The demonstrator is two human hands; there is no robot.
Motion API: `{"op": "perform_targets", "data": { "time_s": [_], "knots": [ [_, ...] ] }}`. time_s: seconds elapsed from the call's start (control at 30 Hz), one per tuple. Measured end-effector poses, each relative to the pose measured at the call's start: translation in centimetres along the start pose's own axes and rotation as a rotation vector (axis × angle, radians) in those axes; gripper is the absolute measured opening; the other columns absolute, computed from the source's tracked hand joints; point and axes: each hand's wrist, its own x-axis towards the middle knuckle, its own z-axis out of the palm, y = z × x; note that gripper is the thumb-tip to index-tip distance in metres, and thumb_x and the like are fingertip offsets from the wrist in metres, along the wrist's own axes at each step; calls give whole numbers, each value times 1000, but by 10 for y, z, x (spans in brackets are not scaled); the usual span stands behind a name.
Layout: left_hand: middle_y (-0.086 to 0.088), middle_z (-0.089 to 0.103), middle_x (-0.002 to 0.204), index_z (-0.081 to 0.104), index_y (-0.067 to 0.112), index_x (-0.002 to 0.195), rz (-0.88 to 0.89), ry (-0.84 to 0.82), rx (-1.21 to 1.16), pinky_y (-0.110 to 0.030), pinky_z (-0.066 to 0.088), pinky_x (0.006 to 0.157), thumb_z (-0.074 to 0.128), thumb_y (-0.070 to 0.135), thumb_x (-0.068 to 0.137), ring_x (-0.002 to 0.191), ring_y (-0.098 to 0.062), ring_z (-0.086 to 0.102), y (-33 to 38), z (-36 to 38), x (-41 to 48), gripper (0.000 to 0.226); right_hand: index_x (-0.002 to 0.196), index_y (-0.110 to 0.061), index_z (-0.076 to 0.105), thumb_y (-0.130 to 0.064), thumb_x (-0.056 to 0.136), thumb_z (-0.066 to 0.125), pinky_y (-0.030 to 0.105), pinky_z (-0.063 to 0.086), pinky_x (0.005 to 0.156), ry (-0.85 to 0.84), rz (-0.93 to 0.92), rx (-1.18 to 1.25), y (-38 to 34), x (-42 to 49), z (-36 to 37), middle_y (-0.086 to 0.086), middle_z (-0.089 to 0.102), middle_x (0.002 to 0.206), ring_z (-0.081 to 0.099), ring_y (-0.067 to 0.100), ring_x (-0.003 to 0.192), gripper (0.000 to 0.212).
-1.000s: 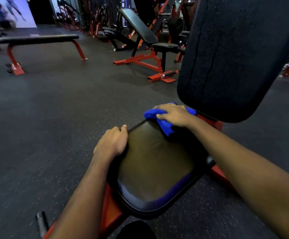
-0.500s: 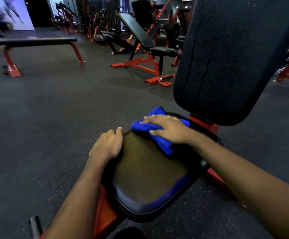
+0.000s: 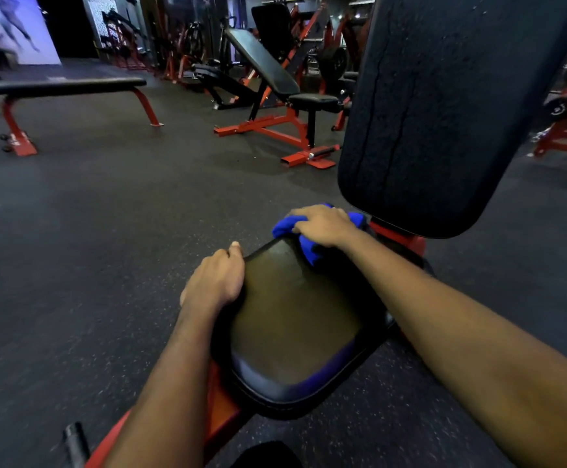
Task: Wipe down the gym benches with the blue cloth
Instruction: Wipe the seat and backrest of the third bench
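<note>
A black padded bench seat on a red frame lies right in front of me, with its raised black backrest at the upper right. My right hand presses the bunched blue cloth onto the seat's far end, just below the backrest. My left hand curls over the seat's left edge and grips it. Most of the cloth is hidden under my right hand.
A flat black bench with red legs stands at the far left. An incline bench on a red frame stands in the middle distance. More red machines line the back wall. Dark speckled rubber floor spreads between them.
My right hand pulled the cloth back a little towards me, then pushed it forward again to the seat's far end under the backrest. My left hand stayed gripping the seat's left edge.
</note>
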Motion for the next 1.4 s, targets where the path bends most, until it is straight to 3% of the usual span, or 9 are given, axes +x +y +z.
{"op": "perform_targets", "data": {
  "time_s": [0.2, 0.33, 0.57, 0.7, 0.9, 1.07, 1.2, 1.33, 1.4],
  "knots": [
    [-18, 38, 152, 41, 5, 144, 12, -11, 17, -46, 27, 112, 12, 48, 103, 140, -33, 36, -1, -1, -4, 66, 139, -33, 55, -36, 81, 53, 36, 27, 118, 6, -364, 144, 18, -110, 7, -17, 46, 150, 39, 8, 140, 57],
    [-19, 38, 152, 41, 3, 143, 16, -24, 31, -45, 27, 110, 11, 45, 104, 139, -34, 37, 2, -2, -9, 64, 143, -38, 49, -54, 79, 35, 43, 29, 116, 111, -212, 99, 63, -148, 2, -22, 39, 153, 33, 3, 143, 68],
    [-19, 39, 151, 41, 5, 144, -6, 17, -22, -46, 28, 110, 11, 47, 104, 138, -34, 38, 6, -4, -14, 66, 143, -37, 45, -30, 95, 43, 48, 34, 111, 103, 144, -8, 43, -41, -9, -9, 40, 155, 38, 22, 140, 49],
    [-21, 37, 151, 39, 3, 145, -15, 84, -153, -46, 25, 112, 9, 51, 103, 140, -34, 35, 4, -3, -13, 70, 136, -38, 52, -30, 91, 48, 49, 32, 111, 20, 29, 26, 1, -16, 3, -9, 46, 151, 38, 22, 141, 46],
    [-22, 37, 151, 36, -1, 145, 6, 123, -257, -43, 23, 112, 10, 42, 107, 140, -35, 32, 2, -7, -15, 63, 140, -38, 52, -40, 84, 50, 33, 23, 117, 6, -398, 146, -7, -133, 18, -21, 41, 152, 33, 4, 143, 56],
    [-23, 40, 148, 42, 0, 142, -4, 111, -311, -44, 25, 112, 14, 48, 105, 138, -35, 36, -3, -10, -20, 67, 139, -30, 56, -41, 84, 48, 42, 30, 118, 157, -149, 152, 78, -142, 1, -8, 47, 150, 41, 16, 141, 57],
    [-16, 56, 137, 61, 10, 129, 25, 18, -466, -49, 32, 112, 17, 78, 81, 128, -31, 50, -30, -13, -17, 94, 140, -38, 50, -26, 93, 50, 46, 37, 110, 129, 73, 55, 70, -72, -11, -6, 46, 151, 43, 22, 138, 48],
    [-7, 70, 115, 75, 20, 105, 141, -5, -570, -41, 40, 108, 22, 57, 101, 114, -22, 61, -59, -9, -28, 65, 141, -38, 48, -28, 94, 48, 43, 34, 112, 82, 31, 34, 7, -45, -1, -9, 45, 152, 38, 21, 141, 49],
    [-4, 74, 107, 78, 24, 96, 141, -34, -648, -44, 42, 108, 24, 70, 91, 110, -21, 64, -64, -9, -29, 71, 143, -37, 47, -29, 94, 52, 42, 29, 116, 24, -127, 64, -28, -66, 14, -13, 41, 154, 33, 17, 145, 51]
  ]
}}
